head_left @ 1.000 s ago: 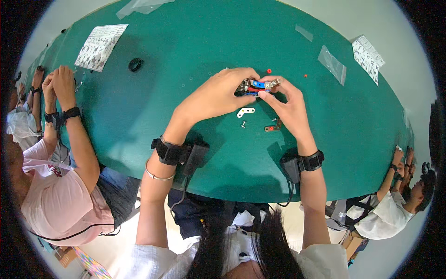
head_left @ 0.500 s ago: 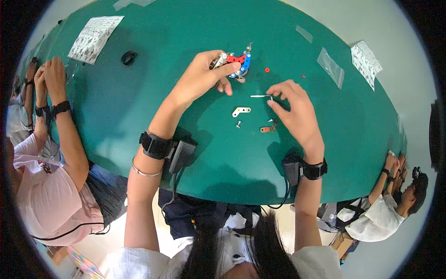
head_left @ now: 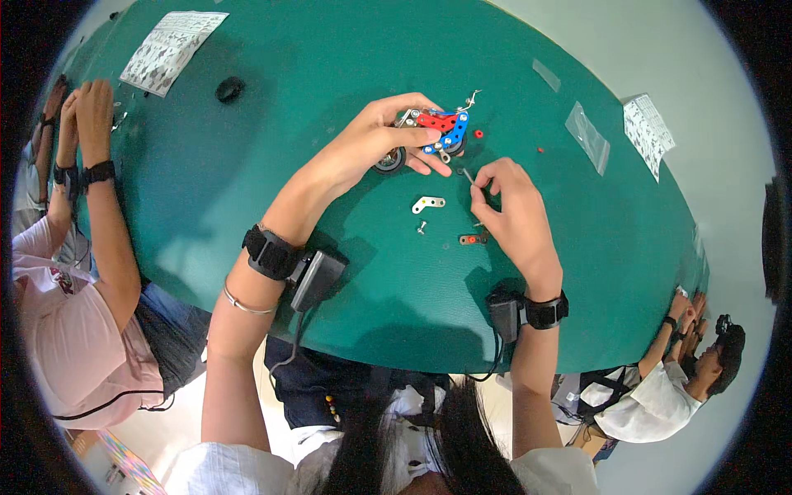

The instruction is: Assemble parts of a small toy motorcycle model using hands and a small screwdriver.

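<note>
My left hand (head_left: 384,136) is closed around a small model motorcycle (head_left: 452,132) made of red, blue and silver perforated strips, with black wheels; fingers and thumb hide part of it. To its right, my right hand (head_left: 516,206) pinches a thin metal hex key (head_left: 469,175) between thumb and fingertips, its end slanting toward the model without touching it. Below the hands lie a bent silver strip (head_left: 430,203), small screws (head_left: 421,228) and a short strip with a red piece (head_left: 472,240). A red ring (head_left: 478,134) rests just right of the model.
On the green table (head_left: 371,280) are a black tyre (head_left: 230,89), a printed sheet (head_left: 175,49) at the far left, another sheet (head_left: 648,136) at the right, and a clear plastic bag (head_left: 587,139). A person (head_left: 91,322) works at the left; another (head_left: 676,388) sits at the right.
The model has shifted right and slightly down in my left hand and turned, showing a wheel below. My right hand has drawn its fingers in, and the hex key now points up toward the model.
</note>
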Demonstrator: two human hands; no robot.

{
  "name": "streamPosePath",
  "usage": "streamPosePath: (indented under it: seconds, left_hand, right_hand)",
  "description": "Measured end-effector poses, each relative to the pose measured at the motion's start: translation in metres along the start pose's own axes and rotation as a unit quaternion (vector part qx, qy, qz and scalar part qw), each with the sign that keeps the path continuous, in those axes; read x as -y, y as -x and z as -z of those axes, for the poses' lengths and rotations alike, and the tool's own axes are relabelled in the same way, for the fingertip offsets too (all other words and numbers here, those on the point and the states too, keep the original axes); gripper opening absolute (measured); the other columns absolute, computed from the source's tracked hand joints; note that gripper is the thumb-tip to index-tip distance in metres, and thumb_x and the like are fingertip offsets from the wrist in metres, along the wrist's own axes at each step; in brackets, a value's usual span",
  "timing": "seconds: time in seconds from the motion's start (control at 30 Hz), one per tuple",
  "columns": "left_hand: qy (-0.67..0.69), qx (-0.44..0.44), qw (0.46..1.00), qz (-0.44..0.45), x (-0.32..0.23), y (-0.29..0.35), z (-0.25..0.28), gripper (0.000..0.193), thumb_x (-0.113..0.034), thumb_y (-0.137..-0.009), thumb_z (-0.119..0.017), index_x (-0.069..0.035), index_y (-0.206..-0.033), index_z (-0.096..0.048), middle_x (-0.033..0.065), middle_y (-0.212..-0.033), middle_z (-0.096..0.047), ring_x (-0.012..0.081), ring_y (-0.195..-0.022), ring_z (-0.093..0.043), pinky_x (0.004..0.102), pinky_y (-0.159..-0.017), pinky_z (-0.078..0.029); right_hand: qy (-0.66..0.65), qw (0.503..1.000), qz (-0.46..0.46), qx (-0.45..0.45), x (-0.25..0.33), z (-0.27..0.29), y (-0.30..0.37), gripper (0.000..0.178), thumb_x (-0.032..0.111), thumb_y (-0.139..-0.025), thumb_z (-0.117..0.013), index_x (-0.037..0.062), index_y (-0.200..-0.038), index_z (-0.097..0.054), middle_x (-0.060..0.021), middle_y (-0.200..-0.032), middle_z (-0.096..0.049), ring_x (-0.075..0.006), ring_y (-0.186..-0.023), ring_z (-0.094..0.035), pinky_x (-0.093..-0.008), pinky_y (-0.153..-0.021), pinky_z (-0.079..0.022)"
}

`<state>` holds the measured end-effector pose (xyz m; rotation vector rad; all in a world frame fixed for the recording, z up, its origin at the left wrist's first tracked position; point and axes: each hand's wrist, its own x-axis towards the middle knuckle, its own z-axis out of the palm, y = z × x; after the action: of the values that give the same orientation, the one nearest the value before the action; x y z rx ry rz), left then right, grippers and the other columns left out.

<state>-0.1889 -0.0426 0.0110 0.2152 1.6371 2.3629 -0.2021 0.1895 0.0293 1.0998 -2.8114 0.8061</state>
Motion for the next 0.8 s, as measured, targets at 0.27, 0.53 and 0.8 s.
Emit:
streamPosePath:
  seconds: [0.27,0.53,0.8]
  left_hand:
    - [0.038,0.028,0.999,0.023,0.000,0.001,-0.004,0.023,-0.018,-0.087,-0.067,-0.003,-0.098,-0.053,0.0102,-0.091,-0.065,0.0239,-0.076,-0.070,0.0266,-0.065,-0.056]
    - [0.054,0.030,0.997,0.040,0.000,-0.001,-0.006,0.021,-0.013,-0.089,-0.064,-0.002,-0.100,-0.051,0.0131,-0.093,-0.065,0.0287,-0.080,-0.071,0.0283,-0.069,-0.058]
    - [0.064,0.043,0.996,0.036,0.000,-0.002,-0.007,0.026,-0.011,-0.089,-0.062,0.000,-0.110,-0.049,0.0131,-0.096,-0.065,0.0296,-0.083,-0.070,0.0290,-0.071,-0.057]
  right_hand:
    - [-0.247,0.965,-0.085,-0.001,0.018,-0.003,-0.003,0.014,0.004,-0.086,-0.063,0.0033,-0.097,-0.055,-0.0058,-0.081,-0.064,-0.0119,-0.071,-0.061,-0.0275,-0.062,-0.046]
    - [-0.190,0.977,-0.048,-0.087,0.014,-0.009,-0.004,0.016,0.005,-0.087,-0.064,0.0040,-0.102,-0.061,-0.0062,-0.081,-0.067,-0.0087,-0.066,-0.060,-0.0247,-0.059,-0.046]
    - [-0.209,0.969,-0.096,-0.084,0.016,-0.006,-0.002,0.013,0.008,-0.087,-0.065,0.0053,-0.101,-0.064,-0.0042,-0.075,-0.065,-0.0073,-0.063,-0.056,-0.0238,-0.055,-0.044]
